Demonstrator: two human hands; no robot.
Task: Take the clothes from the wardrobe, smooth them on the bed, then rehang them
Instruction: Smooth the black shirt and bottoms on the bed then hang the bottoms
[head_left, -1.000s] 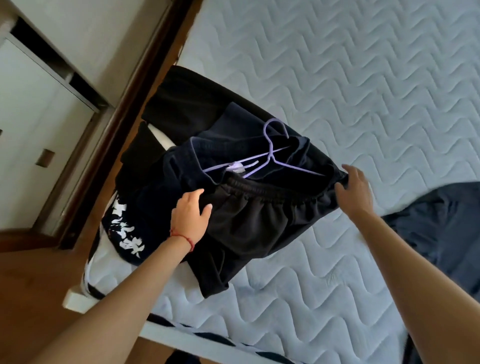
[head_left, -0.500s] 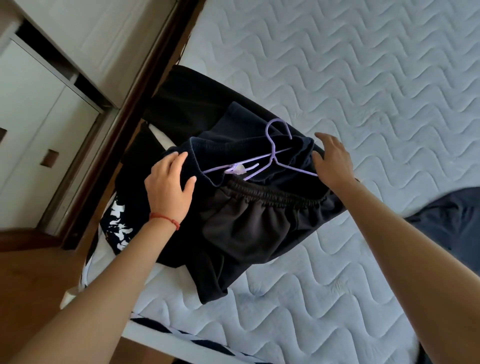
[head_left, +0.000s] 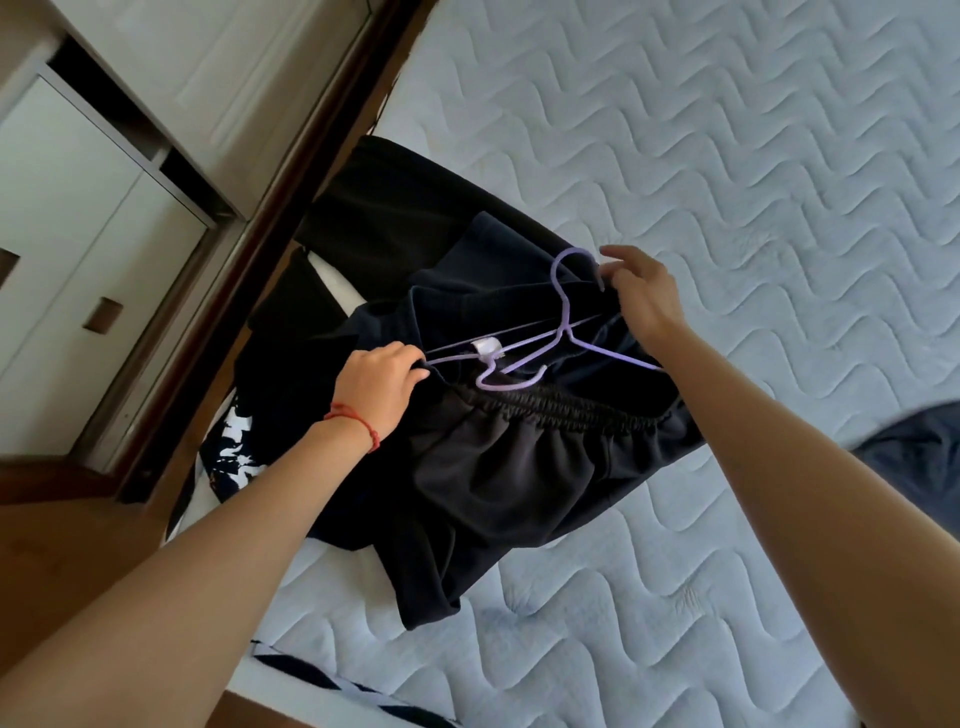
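A pile of dark clothes lies on the quilted mattress (head_left: 727, 156) near its left edge. On top are black shorts with an elastic waistband (head_left: 519, 457). Behind them lies a navy garment (head_left: 467, 306) with purple wire hangers (head_left: 563, 312) on it. My left hand (head_left: 376, 387), with a red string on its wrist, pinches the left end of a hanger and the navy fabric. My right hand (head_left: 641, 293) grips the hook tip of a hanger and the cloth at the right. A dark garment with white print (head_left: 234, 452) sits under the pile at the left.
A dark blue garment (head_left: 919, 457) lies at the mattress's right edge. The brown bed frame (head_left: 291, 208) runs along the left, with white cabinet doors (head_left: 67, 249) and wood floor beyond. Striped fabric (head_left: 332, 680) hangs at the mattress's near edge.
Both hands moved up from the shorts' waistband to the hangers. The left hand closed on the hanger's left end, the right closed by the hook, which has lifted a little.
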